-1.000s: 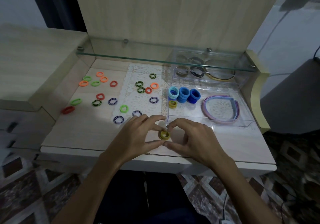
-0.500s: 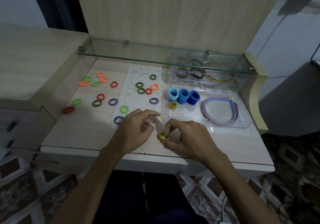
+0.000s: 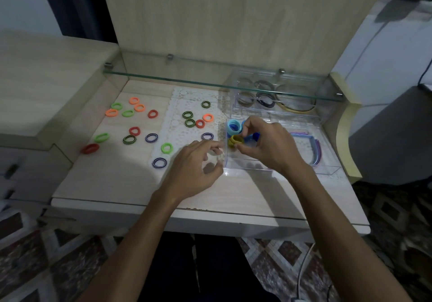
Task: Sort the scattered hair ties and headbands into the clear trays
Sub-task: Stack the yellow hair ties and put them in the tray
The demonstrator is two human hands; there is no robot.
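— While the right hand [image 3: 266, 147] was over the near clear tray [image 3: 327, 173], what did it grip?

— A yellow hair tie [image 3: 236, 140], pinched between thumb and fingers at the tray's left end, just near of the blue hair ties [image 3: 234, 126]. Headbands [image 3: 314, 147] lay at the tray's right end.

— And the left hand [image 3: 196, 163]?

— It gripped nothing, fingers loosely curled, just left of the tray. Loose hair ties [image 3: 139, 108] lay scattered on the desk [image 3: 105, 180] farther left.

19 loose hair ties [image 3: 166, 147] in sight, 2 clear trays [image 3: 327, 171]
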